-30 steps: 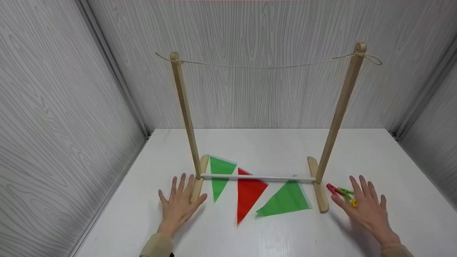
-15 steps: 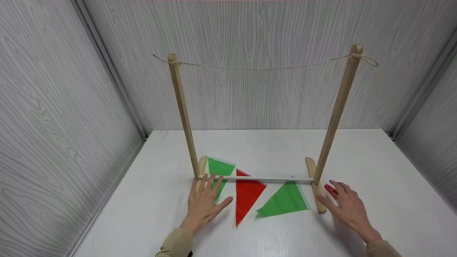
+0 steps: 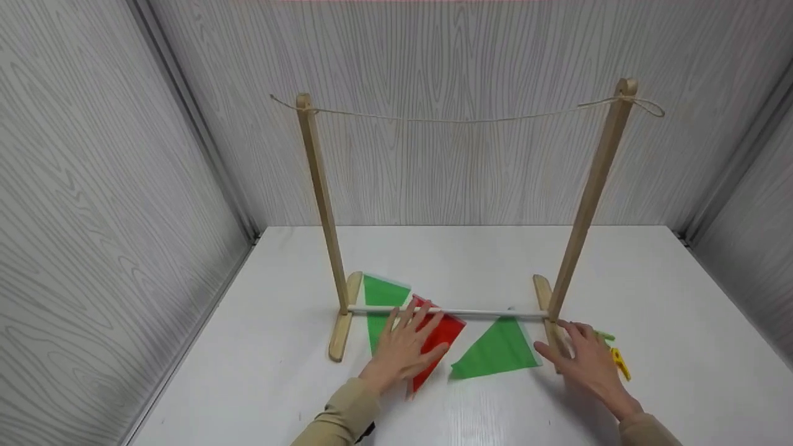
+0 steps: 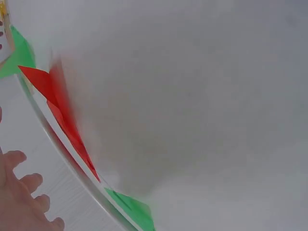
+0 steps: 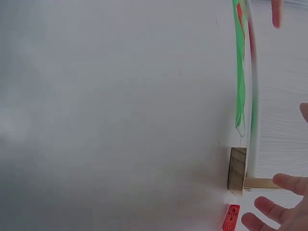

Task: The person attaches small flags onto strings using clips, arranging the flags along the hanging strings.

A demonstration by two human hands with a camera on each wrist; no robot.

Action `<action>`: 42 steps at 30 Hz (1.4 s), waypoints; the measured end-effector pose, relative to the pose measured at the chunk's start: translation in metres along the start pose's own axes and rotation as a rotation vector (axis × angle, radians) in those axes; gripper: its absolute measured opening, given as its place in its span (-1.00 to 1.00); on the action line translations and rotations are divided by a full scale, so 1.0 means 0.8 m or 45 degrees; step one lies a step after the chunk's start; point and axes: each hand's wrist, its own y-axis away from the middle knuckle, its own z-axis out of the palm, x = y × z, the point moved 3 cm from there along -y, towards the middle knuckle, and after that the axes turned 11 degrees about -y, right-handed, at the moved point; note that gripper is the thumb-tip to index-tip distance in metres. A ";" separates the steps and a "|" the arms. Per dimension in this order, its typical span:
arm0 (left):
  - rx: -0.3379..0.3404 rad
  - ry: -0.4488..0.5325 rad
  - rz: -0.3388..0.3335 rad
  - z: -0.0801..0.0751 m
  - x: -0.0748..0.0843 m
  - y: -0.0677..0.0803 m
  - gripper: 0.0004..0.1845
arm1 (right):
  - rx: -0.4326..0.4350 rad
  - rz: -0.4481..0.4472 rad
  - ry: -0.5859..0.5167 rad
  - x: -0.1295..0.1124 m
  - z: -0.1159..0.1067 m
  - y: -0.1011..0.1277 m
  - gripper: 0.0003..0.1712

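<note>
My left hand (image 3: pixel 403 347) reaches over the red triangular flag (image 3: pixel 445 331), fingers spread and holding nothing; whether it touches the cloth is unclear. It partly covers that flag and the left green flag (image 3: pixel 381 292). In the left wrist view, the same hand (image 4: pixel 26 192) shows beside the white rod (image 4: pixel 67 156). My right hand (image 3: pixel 585 362) hovers by the right wooden foot (image 3: pixel 542 290), fingers loosely bent and nothing in them. A second green flag (image 3: pixel 499 352) lies between the hands. Beside the right hand are a green clothespin (image 3: pixel 606 336), a yellow clothespin (image 3: pixel 621 365) and a red clothespin (image 5: pixel 231 218).
Two wooden posts, left (image 3: pixel 322 204) and right (image 3: pixel 591 198), stand on flat feet, joined low down by the white rod (image 3: pixel 477 311). A string (image 3: pixel 458 120) sags between their tops. Grey panels (image 3: pixel 433 56) enclose the white table (image 3: pixel 458 260).
My left hand has moved right, from the left foot across the green flag to the red one. My right hand has shifted left from the clothespins toward the right foot.
</note>
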 end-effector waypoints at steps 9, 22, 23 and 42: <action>-0.085 -0.060 0.156 0.004 0.033 -0.023 -0.40 | -0.047 0.027 -0.092 -0.002 0.013 -0.007 -0.25; -0.138 -0.177 0.336 0.002 0.068 -0.040 -0.40 | -0.125 0.055 -0.111 -0.010 0.027 -0.019 -0.42; -0.136 -0.173 0.344 0.002 0.070 -0.041 -0.40 | -0.125 0.057 -0.112 -0.010 0.027 -0.019 -0.42; -0.216 -0.149 0.391 0.011 0.089 -0.047 -0.26 | 0.039 0.090 -0.030 -0.013 0.031 -0.018 -0.53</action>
